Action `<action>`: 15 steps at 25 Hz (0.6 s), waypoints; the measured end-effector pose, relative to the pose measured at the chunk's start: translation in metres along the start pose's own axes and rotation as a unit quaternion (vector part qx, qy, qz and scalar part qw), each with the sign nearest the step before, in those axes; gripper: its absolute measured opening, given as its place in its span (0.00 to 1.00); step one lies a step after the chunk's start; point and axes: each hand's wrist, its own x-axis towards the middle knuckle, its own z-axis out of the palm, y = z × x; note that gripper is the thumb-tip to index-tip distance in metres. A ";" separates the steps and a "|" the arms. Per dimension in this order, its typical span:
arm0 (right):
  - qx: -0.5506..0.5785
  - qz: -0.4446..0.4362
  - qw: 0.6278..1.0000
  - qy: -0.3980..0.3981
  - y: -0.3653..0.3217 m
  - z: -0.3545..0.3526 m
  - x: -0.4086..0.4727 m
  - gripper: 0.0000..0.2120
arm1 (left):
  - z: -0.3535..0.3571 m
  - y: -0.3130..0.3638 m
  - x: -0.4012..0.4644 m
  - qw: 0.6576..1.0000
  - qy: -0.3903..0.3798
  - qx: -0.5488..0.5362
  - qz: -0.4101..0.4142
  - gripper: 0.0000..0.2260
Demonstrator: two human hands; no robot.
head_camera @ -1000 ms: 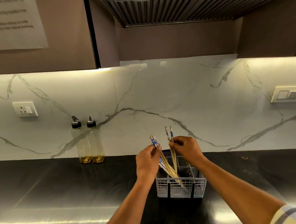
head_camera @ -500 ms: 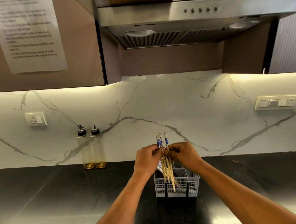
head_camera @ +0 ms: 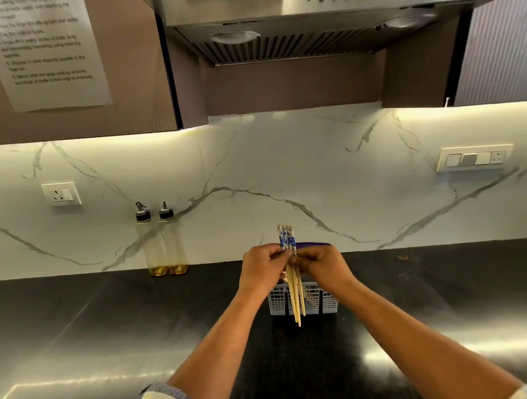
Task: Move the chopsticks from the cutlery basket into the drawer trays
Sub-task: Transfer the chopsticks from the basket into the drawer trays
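We now hold the chopsticks [head_camera: 291, 274] as one bundle, where a second ago they were two splayed groups, one in each of our hands. Our left hand [head_camera: 264, 268] and right hand [head_camera: 322, 266] both pinch the bundle just below its blue-patterned tops, fingers curled round the sticks, meeting directly above the cutlery basket [head_camera: 302, 299]. The sticks stand nearly upright with the patterned ends level, and their plain tips hang in front of the basket's near wall, so we judge them lifted clear of it. A few sticks appear to remain inside the basket, to the right of our bundle, though we cannot tell how many. The basket sits on the dark tabletop [head_camera: 110, 329], well right of the two oil bottles [head_camera: 162, 244]. No drawer is in view, so we judge the carry is yet to come.
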 end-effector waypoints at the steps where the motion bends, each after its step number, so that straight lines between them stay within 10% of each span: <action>1: 0.008 0.010 1.000 -0.011 0.002 -0.002 -0.003 0.05 | 0.000 0.000 -0.004 1.000 -0.016 -0.005 -0.006 0.05; 15: 0.130 0.245 0.958 -0.072 0.128 0.001 -0.152 0.05 | -0.003 -0.112 -0.142 0.955 -0.159 -0.142 -0.208 0.05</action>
